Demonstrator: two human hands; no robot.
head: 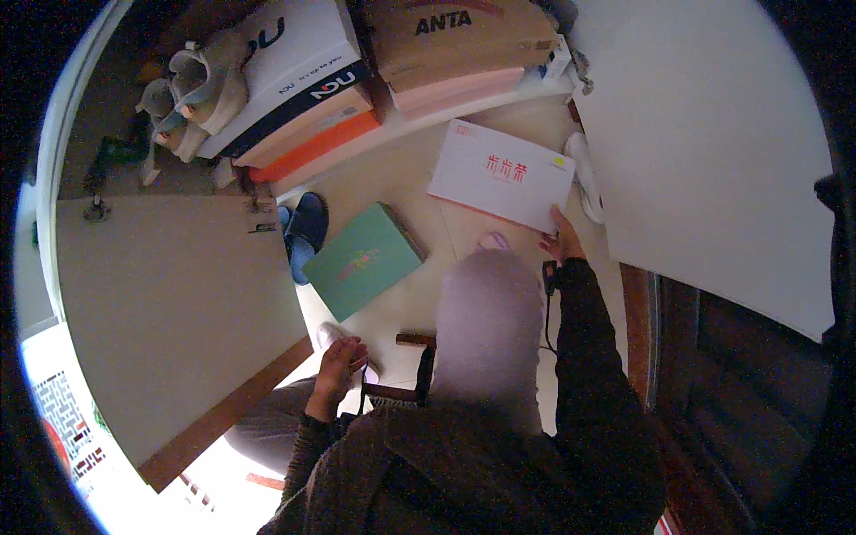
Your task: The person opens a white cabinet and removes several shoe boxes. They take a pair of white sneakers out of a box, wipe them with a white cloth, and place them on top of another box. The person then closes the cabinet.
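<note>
My right hand (564, 239) is at the lower right corner of a white shoebox (495, 177) with red characters, its fingers at the box's edge; whether it grips the box cannot be made out. My left hand (341, 368) is low at the left, beside my knee, fingers loosely curled, with a thin dark cord (363, 391) hanging by it. Between the hands lies a green shoebox (364, 261) on the tiled floor. Part of a pink slipper (493, 241) shows past my knee.
Stacked shoeboxes (301, 60), a large brown carton (468, 40) and a pair of sneakers (200, 93) fill the cabinet ahead. Open cabinet doors stand left (180, 301) and right (709, 134). Dark blue slippers (309, 224), a white shoe (585, 177) and a wooden stool (394, 391) are near.
</note>
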